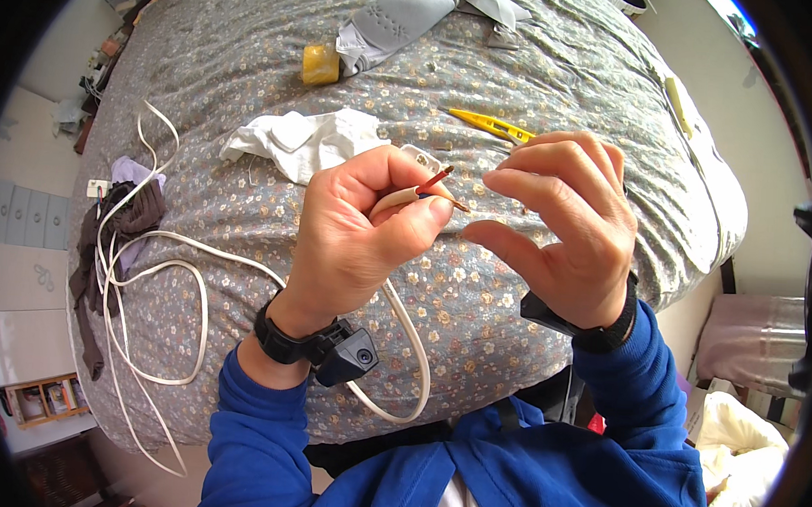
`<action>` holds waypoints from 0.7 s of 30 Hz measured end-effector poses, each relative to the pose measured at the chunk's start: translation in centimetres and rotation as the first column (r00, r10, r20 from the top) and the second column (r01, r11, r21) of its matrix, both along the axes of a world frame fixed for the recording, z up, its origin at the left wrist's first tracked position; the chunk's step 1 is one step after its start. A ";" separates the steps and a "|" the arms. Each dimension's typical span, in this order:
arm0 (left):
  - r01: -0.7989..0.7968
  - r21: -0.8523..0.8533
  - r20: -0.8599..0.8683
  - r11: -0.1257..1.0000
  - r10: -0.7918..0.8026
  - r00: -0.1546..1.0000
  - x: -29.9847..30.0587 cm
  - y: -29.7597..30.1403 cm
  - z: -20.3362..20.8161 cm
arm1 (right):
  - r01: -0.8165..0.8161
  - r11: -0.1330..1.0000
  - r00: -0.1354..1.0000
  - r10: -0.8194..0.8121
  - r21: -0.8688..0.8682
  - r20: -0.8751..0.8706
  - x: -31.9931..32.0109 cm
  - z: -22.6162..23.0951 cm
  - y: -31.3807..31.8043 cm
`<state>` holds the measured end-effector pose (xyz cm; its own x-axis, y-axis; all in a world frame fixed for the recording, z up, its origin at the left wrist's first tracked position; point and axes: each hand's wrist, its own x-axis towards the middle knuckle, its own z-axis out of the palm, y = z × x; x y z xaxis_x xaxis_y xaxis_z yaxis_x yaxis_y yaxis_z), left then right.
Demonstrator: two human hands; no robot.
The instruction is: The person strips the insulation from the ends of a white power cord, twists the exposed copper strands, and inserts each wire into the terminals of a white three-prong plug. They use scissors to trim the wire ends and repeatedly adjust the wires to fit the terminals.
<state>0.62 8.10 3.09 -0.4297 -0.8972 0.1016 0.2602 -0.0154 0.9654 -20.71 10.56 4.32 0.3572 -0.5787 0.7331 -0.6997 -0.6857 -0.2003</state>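
My left hand point(357, 228) is closed, pinching the end of a white cable point(416, 335) between thumb and fingers. From the cut sheath stick out a red wire point(436, 179) and another conductor whose bare copper strands point(461, 205) fan past my thumb tip. Just right of these ends, my right hand point(574, 230) holds nothing, with its thumb and fingers apart. Behind my left hand lies a small white fitting point(420, 159), partly hidden. A slim yellow pointed tool point(488, 123) rests beyond my right hand, its near end covered by my fingers.
Floral bedding point(484, 340) spreads under everything. A white cloth point(309, 140) lies behind my left hand. Farther off are a yellow roll point(320, 65) and a grey garment point(390, 32). The cable coils at left beside dark clothing point(113, 229). A wrist device point(346, 353) sits on my left wrist.
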 end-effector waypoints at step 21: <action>-0.068 -0.480 0.194 0.875 0.181 0.964 0.0 2.1 1.6 | -0.347 0.830 0.867 0.107 0.437 0.486 1.4 2.2 2.5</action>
<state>0.61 10.17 4.70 -0.3796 -0.8170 0.4341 0.0040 0.4678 0.8838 -19.26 13.06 6.53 0.2492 -0.8437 0.4755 -0.2970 -0.5339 -0.7916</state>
